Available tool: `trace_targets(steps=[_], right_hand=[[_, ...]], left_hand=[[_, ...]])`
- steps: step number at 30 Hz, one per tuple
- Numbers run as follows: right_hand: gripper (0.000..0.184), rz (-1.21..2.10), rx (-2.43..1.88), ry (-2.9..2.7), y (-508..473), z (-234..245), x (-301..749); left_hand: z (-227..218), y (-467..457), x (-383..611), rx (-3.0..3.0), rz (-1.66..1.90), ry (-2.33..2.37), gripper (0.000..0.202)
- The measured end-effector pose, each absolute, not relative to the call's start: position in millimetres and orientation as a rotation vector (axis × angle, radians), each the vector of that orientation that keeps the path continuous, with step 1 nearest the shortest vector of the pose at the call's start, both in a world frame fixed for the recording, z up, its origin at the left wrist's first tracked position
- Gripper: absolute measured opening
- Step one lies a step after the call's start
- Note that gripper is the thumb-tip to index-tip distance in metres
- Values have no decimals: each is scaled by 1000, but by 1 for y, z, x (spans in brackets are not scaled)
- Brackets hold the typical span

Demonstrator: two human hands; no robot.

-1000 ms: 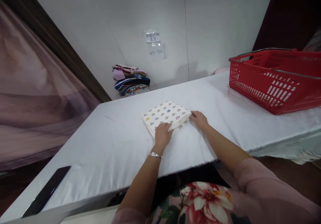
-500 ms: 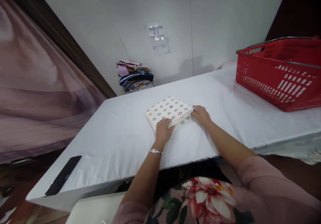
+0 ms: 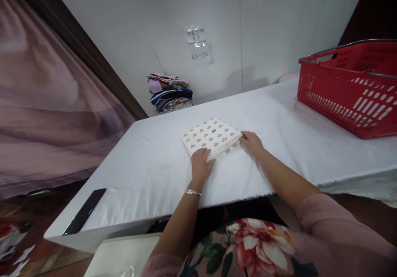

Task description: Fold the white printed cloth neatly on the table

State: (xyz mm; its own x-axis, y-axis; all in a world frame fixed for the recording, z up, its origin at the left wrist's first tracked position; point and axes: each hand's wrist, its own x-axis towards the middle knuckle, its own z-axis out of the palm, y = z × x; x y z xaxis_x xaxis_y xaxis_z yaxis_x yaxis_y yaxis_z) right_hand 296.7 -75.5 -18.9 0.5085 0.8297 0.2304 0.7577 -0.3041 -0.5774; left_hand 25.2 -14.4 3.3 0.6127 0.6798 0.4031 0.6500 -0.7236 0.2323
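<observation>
A folded white cloth (image 3: 212, 132), printed with grey mouse-head shapes and a few coloured ones, lies flat on the white-covered table (image 3: 149, 165). My left hand (image 3: 201, 165), a silver bracelet at its wrist, rests on the near left part of the cloth. Its fingers lie on the top and the thumb is spread along the front edge. At the right corner, my right hand (image 3: 252, 142) pinches the layered edge of the cloth. The tips of the right fingers are partly hidden by the fold.
A red plastic basket (image 3: 338, 99) stands on the table at the right. Against the wall is a stack of folded fabrics (image 3: 172, 95). A black phone-like slab (image 3: 85, 211) lies at the left table edge. Pink curtains (image 3: 46, 115) hang on the left; paper signs (image 3: 200, 56) are on the wall.
The view has shifted slightly, so everything sits a little differently in the picture. My left fingers lie a bit flatter on the cloth; my right hand keeps its corner.
</observation>
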Motion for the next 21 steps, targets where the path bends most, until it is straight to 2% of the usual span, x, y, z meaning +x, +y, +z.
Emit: trace_targets(steps=[7, 11, 16, 21], right_hand=[[29, 73, -2107, -1166, -79, -17, 296], [15, 43, -2129, -1158, -89, -15, 299], [19, 143, -2121, -1295, -93, -13, 294], [22, 139, -2019, -1417, -91, -10, 286]], left_hand=[[5, -18, 25, 2791, 690, 1177, 39], [13, -21, 38, 2818, 791, 1125, 36], [25, -20, 69, 2880, 756, 984, 31], [31, -20, 94, 2907, 716, 924, 16]])
